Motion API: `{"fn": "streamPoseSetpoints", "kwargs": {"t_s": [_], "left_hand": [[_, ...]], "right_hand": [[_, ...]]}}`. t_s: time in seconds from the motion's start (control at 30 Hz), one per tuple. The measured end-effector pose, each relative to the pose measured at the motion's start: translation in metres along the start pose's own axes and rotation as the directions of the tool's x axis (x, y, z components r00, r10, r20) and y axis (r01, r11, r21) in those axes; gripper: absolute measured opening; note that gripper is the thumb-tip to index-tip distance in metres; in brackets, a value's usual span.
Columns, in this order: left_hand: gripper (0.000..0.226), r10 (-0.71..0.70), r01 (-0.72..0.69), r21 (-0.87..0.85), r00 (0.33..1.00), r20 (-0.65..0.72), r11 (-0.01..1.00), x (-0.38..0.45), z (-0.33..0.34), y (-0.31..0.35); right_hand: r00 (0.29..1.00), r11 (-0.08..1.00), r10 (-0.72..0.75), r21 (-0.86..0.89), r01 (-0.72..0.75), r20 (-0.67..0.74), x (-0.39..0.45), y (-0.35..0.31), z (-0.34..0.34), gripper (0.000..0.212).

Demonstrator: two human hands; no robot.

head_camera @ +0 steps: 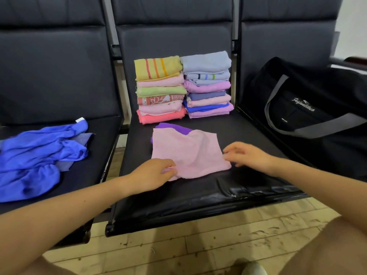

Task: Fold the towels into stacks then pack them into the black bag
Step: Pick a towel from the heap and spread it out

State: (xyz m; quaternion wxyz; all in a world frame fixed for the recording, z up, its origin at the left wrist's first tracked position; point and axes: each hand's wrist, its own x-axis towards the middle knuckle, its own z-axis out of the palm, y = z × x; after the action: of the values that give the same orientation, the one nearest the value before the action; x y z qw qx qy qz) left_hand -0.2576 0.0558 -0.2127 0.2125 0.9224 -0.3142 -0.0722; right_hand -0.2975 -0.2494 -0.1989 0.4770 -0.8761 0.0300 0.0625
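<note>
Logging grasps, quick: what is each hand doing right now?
Left hand: pinches the pink towel at its near edge.
Right hand: open, fingertips at the towel's right edge.

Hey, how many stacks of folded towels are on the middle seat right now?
2. The left stack, topped by a yellow striped towel, and the right stack, topped by a grey-blue one, stand side by side at the back of the middle seat.
</note>
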Motion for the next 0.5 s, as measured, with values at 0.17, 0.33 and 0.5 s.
{"fn": "streamPoseSetpoints", "kwargs": {"t_s": [0.17, 0.33, 0.5], "left_hand": [[0.019, 0.004, -0.003, -0.069, 1.0, 0.011, 0.998, 0.0, 0.002, 0.004], [0.042, -0.043, 0.042, 0.01, 0.999, 0.023, 0.999, 0.0, 0.002, 0.002], [0.022, -0.053, 0.054, 0.128, 0.999, -0.01, 0.99, -0.005, 0.0, -0.005]], "right_hand": [[0.996, 0.941, 0.072, -0.334, -0.049, 0.057, 0.009, 0.003, 0.023, 0.054], [0.985, 0.958, 0.167, -0.247, -0.149, 0.054, 0.02, -0.007, 0.026, 0.044], [0.969, 0.928, 0.245, -0.28, -0.246, -0.042, 0.019, -0.009, 0.016, 0.034]]}}
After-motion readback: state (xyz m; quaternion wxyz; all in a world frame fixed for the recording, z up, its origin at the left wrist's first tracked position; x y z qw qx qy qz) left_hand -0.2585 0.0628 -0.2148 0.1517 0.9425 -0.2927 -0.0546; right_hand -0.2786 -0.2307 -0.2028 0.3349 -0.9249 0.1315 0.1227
